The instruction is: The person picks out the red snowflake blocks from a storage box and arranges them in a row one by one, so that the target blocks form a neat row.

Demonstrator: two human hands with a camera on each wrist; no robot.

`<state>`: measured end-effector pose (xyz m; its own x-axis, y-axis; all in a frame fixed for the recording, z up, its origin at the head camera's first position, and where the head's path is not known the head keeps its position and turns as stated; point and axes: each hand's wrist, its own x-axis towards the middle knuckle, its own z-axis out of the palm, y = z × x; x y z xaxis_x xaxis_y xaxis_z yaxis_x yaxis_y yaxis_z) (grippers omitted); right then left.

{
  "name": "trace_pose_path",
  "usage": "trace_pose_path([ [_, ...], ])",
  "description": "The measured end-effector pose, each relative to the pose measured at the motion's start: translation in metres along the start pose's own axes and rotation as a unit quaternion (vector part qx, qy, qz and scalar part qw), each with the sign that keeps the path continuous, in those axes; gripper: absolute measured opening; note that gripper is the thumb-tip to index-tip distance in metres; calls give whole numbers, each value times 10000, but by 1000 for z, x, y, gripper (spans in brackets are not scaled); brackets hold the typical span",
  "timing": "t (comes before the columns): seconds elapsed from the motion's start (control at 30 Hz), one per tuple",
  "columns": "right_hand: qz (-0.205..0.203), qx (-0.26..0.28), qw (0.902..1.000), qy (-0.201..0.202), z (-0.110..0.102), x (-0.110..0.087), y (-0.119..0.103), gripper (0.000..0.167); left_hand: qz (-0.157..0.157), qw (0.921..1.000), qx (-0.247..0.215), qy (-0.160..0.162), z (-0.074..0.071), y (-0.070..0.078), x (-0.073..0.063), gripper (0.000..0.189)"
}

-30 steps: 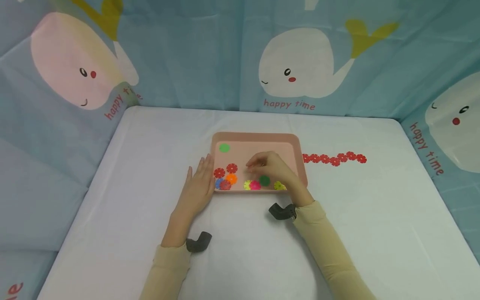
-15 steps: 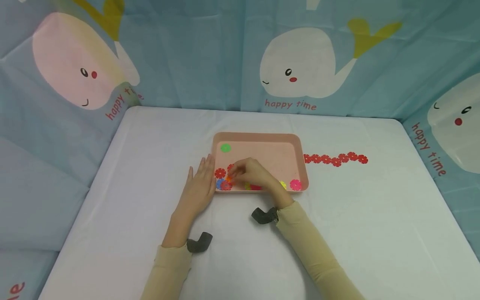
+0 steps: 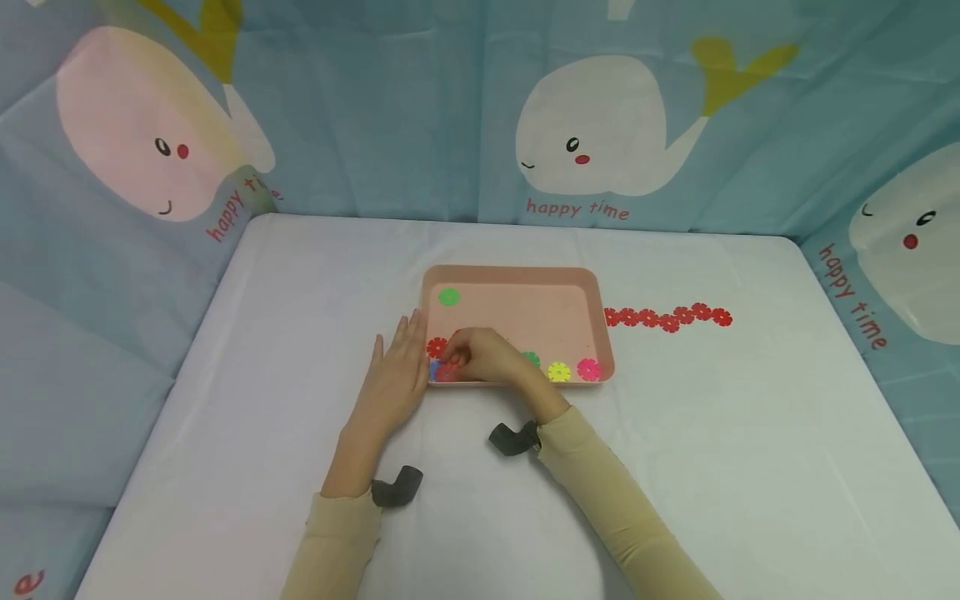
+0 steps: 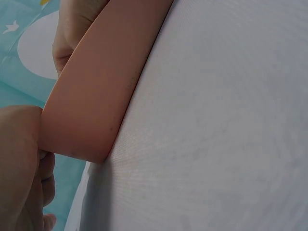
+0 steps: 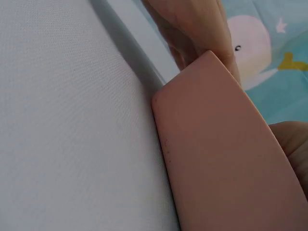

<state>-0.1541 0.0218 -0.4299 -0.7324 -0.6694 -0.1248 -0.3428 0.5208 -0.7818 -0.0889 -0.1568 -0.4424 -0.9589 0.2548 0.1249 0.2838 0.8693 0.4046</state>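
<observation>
A pink tray (image 3: pixel 517 274) holds several flower-shaped plastic discs. Along its left side lies my left hand (image 3: pixel 393 375), fingers straight and against the wall. My right hand (image 3: pixel 487 354) reaches over the front wall into the near left corner, fingers bent down onto a red disc (image 3: pixel 446 373). I cannot tell whether they pinch it. Beside it are another red disc (image 3: pixel 436 347) and a partly hidden blue disc (image 3: pixel 433 368). In the right wrist view the tray wall (image 5: pixel 216 134) hides the right fingertips. The left wrist view shows my left hand (image 4: pixel 19 159) at the tray corner.
A light green disc (image 3: pixel 449 297) lies in the tray's far left corner. Green (image 3: pixel 532 358), yellow (image 3: pixel 558 372) and pink (image 3: pixel 589 370) discs line the front right. A row of red discs (image 3: pixel 649 317) extends right from the tray on the white tabletop (image 3: pixel 712 433).
My right hand has moved left and toward me, from the middle of the tray to its near left corner, uncovering the pink and yellow discs. My left hand has stayed at the tray's side.
</observation>
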Motion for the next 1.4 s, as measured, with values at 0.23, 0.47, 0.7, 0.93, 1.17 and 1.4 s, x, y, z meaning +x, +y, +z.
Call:
trace_pose_path([
  [0.23,-23,-163,9999,-46,0,0,-2,24,-3,10000,4,-9,0,-1,0,60],
  [0.47,33,17,10000,21,1,1,2,21,-10,10000,51,26,1,-1,1,60],
  [0.7,-74,81,9999,13,2,1,2,19,-37,10000,22,28,1,-1,0,59],
  [0.93,17,52,9994,353,-2,-5,1,17,-22,10000,22,30,1,-1,0,60],
  [1.17,276,564,9959,653,-15,-17,2,13,-63,10000,13,22,0,0,0,61],
  [1.4,305,921,9901,1013,-32,-35,14,10,-72,10000,-20,35,2,0,-1,61],
])
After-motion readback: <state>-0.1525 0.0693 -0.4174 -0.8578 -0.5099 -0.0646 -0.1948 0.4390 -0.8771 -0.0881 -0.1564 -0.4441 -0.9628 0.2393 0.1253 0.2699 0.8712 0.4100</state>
